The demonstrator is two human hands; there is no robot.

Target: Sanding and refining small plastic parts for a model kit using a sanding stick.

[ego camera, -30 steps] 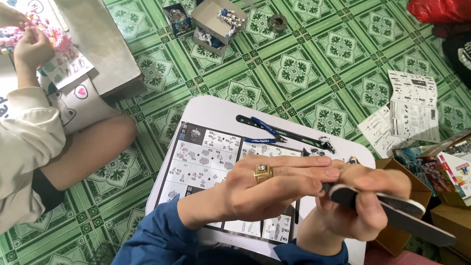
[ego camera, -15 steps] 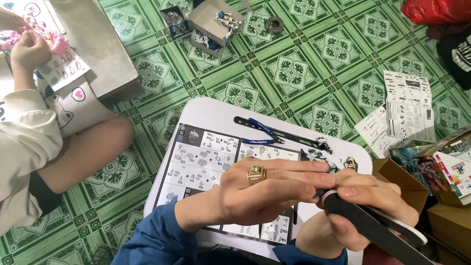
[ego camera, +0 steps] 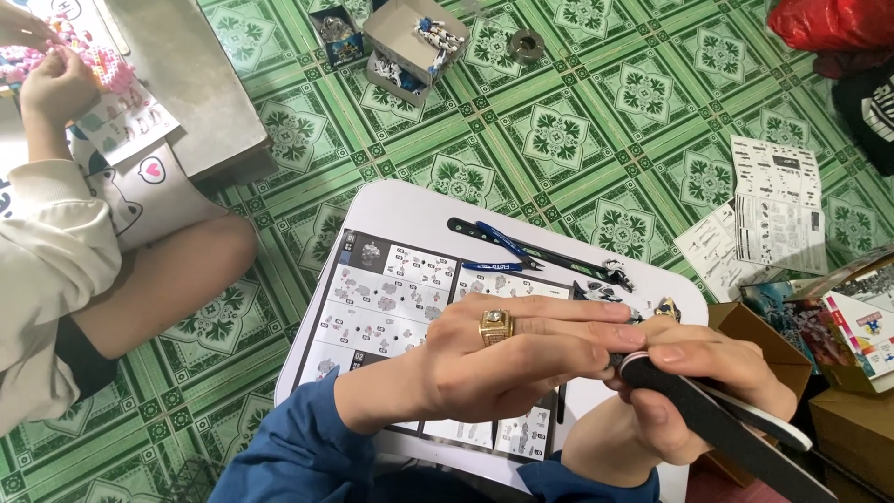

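My left hand [ego camera: 521, 359], with a gold ring and a blue sleeve, reaches across from the lower left. Its fingertips pinch something tiny against the near end of a black sanding file [ego camera: 736, 433]; the pinched piece is mostly hidden. My right hand [ego camera: 694, 391] is wrapped around the file, which slants down towards the lower right corner. Both hands hover over the right side of a white lap table [ego camera: 410, 205], above a printed instruction sheet [ego camera: 391, 298].
Blue-handled nippers [ego camera: 503, 244] and small model parts [ego camera: 619, 275] lie on the table's far side. Another person's leg [ego camera: 158, 279] and hand [ego camera: 60, 84] are at the left. A small open box [ego camera: 410, 37], leaflets [ego camera: 778, 200] and cardboard boxes [ego camera: 838, 317] sit on the green floor.
The file has slid up-left through my right hand and now slants more steeply. My left fingers have closed tighter onto its near end. Both hands stay in about the same place.
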